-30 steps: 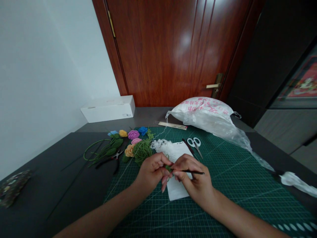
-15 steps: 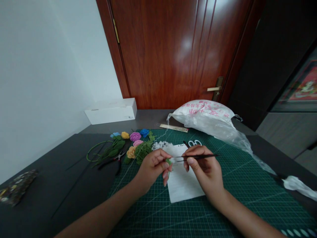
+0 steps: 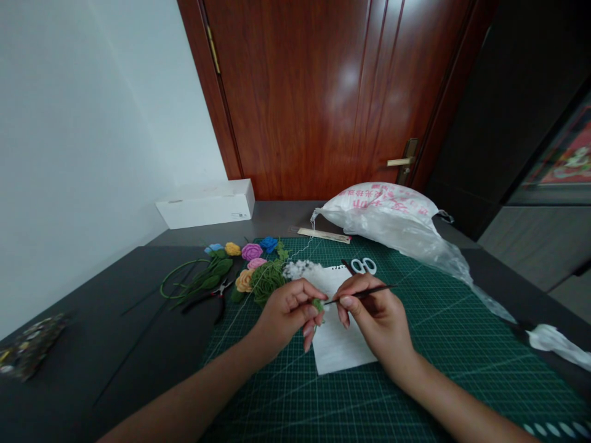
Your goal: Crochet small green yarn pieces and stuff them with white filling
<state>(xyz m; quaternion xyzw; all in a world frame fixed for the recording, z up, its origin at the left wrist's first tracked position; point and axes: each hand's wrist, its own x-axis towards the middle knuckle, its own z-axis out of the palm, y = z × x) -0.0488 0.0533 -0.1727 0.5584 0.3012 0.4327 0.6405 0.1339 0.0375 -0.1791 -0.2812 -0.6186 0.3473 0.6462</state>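
The person's left hand [image 3: 290, 311] is curling nearly closed, thumb and forefinger pinching a small green piece [image 3: 317, 304], while its lower fingers are hanging looser beneath. The right hand [image 3: 372, 311] is closing partway around a pair of dark tweezers [image 3: 369, 291] — thumb and fingers gripping the shaft, the tip pointing left and meeting the green piece, where a bit of white fluff is showing. Whether the tips are pressed together is too small to tell. The green piece is sitting between the two hands, in the air above a sheet of white paper [image 3: 339, 351], which is lying on a green cutting mat [image 3: 443, 344]. White-handled scissors [image 3: 364, 266] are resting just beyond the right hand. Past the left hand, a heap of white stuffing [image 3: 302, 269] is lying by the paper's top edge, and a bundle of green yarn [image 3: 268, 282] is sitting beside an orange flower [image 3: 244, 281] and a pink flower [image 3: 257, 263]. Farther left, a pair of pliers [image 3: 220, 293] is lying with its handles spreading apart.
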